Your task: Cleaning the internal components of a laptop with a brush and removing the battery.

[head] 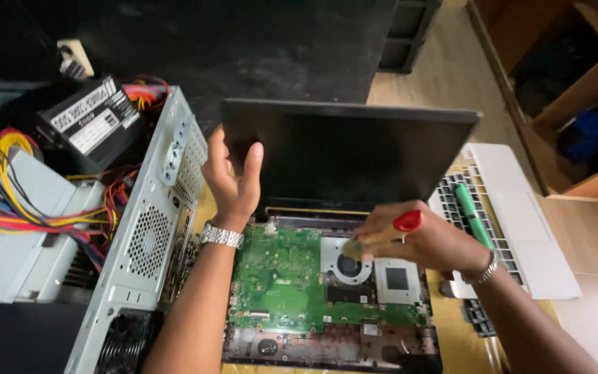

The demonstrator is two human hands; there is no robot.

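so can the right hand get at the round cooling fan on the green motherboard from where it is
Probably yes. The right hand, holding a red-handled tool, already hovers beside the round cooling fan on the green motherboard, and nothing covers it.

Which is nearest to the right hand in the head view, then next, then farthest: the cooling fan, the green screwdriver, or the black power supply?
From the right hand:
1. Cooling fan, just left of it, under the fingertips, on the opened laptop's board.
2. Green screwdriver, to its right, lying on the silver laptop's keyboard.
3. Black power supply, far left, on the desktop case.
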